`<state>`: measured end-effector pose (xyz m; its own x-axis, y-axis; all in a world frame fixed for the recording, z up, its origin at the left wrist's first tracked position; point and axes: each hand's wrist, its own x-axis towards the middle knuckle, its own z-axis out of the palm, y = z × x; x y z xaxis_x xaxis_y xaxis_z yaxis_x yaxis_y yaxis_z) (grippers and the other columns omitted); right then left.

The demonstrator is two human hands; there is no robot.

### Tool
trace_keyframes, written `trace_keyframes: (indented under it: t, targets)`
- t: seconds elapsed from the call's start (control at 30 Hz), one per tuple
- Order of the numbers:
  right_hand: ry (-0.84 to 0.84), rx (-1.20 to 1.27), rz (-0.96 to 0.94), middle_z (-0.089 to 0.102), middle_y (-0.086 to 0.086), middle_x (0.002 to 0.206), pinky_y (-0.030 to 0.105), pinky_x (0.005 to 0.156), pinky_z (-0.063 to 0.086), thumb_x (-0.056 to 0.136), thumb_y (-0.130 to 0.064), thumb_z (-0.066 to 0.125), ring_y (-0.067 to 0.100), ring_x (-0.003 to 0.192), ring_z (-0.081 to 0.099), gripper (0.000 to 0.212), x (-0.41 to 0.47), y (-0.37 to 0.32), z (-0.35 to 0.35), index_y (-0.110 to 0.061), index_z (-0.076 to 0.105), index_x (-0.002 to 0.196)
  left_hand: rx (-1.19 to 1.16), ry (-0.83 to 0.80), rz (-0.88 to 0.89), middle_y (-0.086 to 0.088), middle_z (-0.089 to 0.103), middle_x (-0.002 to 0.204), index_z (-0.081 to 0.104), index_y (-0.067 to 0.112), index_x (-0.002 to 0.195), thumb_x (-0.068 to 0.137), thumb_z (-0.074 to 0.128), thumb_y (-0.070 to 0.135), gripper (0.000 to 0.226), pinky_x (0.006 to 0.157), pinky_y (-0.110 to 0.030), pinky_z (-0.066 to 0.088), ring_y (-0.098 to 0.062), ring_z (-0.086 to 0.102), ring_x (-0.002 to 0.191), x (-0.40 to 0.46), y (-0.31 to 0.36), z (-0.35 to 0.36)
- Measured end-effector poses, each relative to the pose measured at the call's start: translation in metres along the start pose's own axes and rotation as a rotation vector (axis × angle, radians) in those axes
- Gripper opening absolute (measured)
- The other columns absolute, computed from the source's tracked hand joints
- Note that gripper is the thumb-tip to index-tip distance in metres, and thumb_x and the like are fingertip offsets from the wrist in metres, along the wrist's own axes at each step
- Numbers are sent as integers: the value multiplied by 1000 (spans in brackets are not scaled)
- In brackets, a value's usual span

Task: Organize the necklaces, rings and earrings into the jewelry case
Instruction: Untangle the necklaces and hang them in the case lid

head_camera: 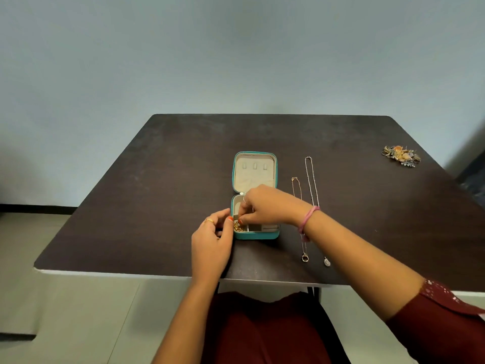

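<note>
A small teal jewelry case [275, 235] lies open on the dark table [157, 179], its cream lid [254, 171] flat behind the base. A gold chain necklace [237, 227] is bunched in the base's front left compartment. My right hand [267, 206] reaches over the base, fingertips pinching down at the gold chain. My left hand [212, 237] is at the case's left edge, fingers curled, thumb and forefinger at the same chain. Two thin necklaces lie stretched out to the right of the case: a rose-gold necklace [296, 190] and a silver necklace [311, 177].
A heap of rings and earrings [401, 155] sits at the table's far right corner. The table's front edge [131, 274] runs just before my left wrist. A pale wall stands behind the table.
</note>
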<state>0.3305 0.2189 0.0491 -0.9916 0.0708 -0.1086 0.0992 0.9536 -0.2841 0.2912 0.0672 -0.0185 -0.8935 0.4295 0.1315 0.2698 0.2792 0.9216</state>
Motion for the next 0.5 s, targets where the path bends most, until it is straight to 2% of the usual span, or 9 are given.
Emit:
trace_keyframes:
  t: [0.07, 0.17, 0.27, 0.33, 0.43, 0.5]
  targets:
    - [18, -110, 30, 66, 2, 76, 29, 61, 43, 88, -33, 59, 17, 69, 53, 24, 1, -6, 2, -16, 75, 87, 8, 3, 7, 18, 62, 90, 63, 32, 110, 93, 58, 21, 20, 71, -10, 47, 18, 55, 80, 0, 0, 0]
    - [57, -212, 68, 52, -2, 64, 25, 53, 32, 86, -39, 59, 19, 67, 51, 27, 2, -12, 4, -16, 71, 78, 6, -10, 13, 20, 62, 88, 62, 34, 108, 93, 58, 20, 20, 69, -6, 47, 16, 56, 81, 0, 0, -1]
    - [88, -254, 90, 45, -2, 61, 24, 50, 26, 86, -40, 58, 22, 66, 50, 27, 4, -16, 9, -19, 59, 70, 9, -11, 16, 19, 62, 87, 64, 33, 108, 93, 58, 20, 21, 70, -11, 49, 13, 57, 82, 1, -1, -1]
    - [86, -220, 103, 50, 0, 64, 22, 47, 26, 84, -38, 59, 22, 65, 51, 26, 5, -16, 10, -16, 59, 70, 15, -6, 16, 18, 62, 87, 65, 30, 110, 93, 58, 20, 21, 73, -16, 50, 11, 57, 83, 2, -2, 0]
    - [92, -141, 127, 65, 2, 72, 22, 50, 36, 81, -37, 60, 22, 68, 58, 27, 4, -15, 12, -13, 69, 75, 21, -5, 22, 15, 64, 90, 66, 28, 112, 93, 58, 20, 22, 75, -18, 51, 9, 58, 83, 2, -4, 0]
    - [117, -115, 132, 68, 2, 75, 24, 54, 40, 81, -37, 58, 22, 71, 61, 27, 3, -16, 14, -14, 70, 76, 27, -4, 24, 13, 65, 92, 66, 28, 113, 93, 58, 21, 23, 75, -18, 51, 7, 59, 81, 2, -4, 0]
